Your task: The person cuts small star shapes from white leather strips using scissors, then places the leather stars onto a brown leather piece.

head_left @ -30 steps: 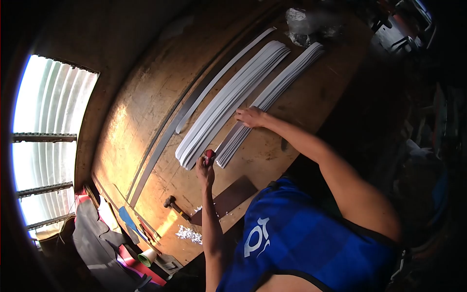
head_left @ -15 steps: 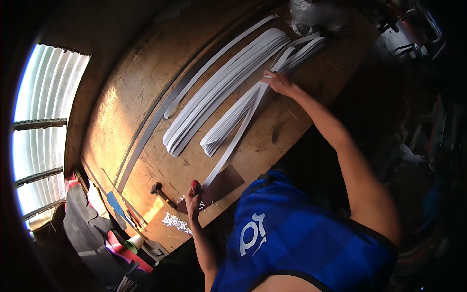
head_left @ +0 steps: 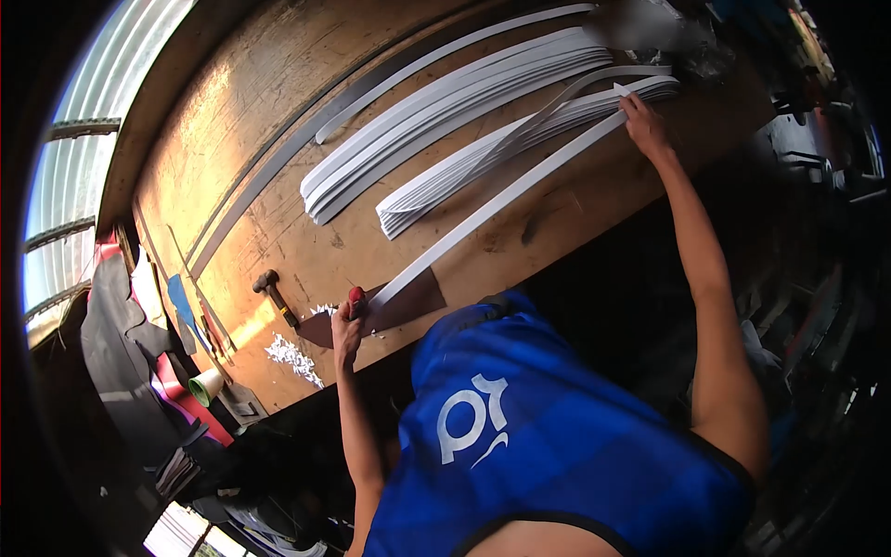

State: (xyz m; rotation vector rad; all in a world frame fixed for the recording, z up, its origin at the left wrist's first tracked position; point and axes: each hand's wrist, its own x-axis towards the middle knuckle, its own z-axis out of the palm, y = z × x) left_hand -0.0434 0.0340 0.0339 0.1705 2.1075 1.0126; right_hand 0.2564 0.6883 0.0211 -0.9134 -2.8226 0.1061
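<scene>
At the near end of a long white strip (head_left: 501, 200), my left hand (head_left: 345, 332) is closed around a small red-handled tool (head_left: 356, 296) whose kind I cannot make out. Under that end lies a dark brown sheet (head_left: 413, 297). My right hand (head_left: 643, 125) pinches the strip's far end, and the strip runs straight between both hands. Beside it rests a fanned bundle of white strips (head_left: 418, 206), one of them looping loosely across the top. Small white offcuts (head_left: 295, 360) are heaped left of my left hand.
A hammer (head_left: 276, 297) lies left of the brown sheet. Behind the fanned bundle sits a larger stack of white strips (head_left: 445, 116). A long grey strip (head_left: 255, 186) runs along the wooden table (head_left: 501, 255). A green-lined cup (head_left: 206, 384) stands at the left edge.
My right hand has moved outward to the far right, drawing the strip away from the fanned bundle. My left hand still grips the red-handled tool. The view has shifted.
</scene>
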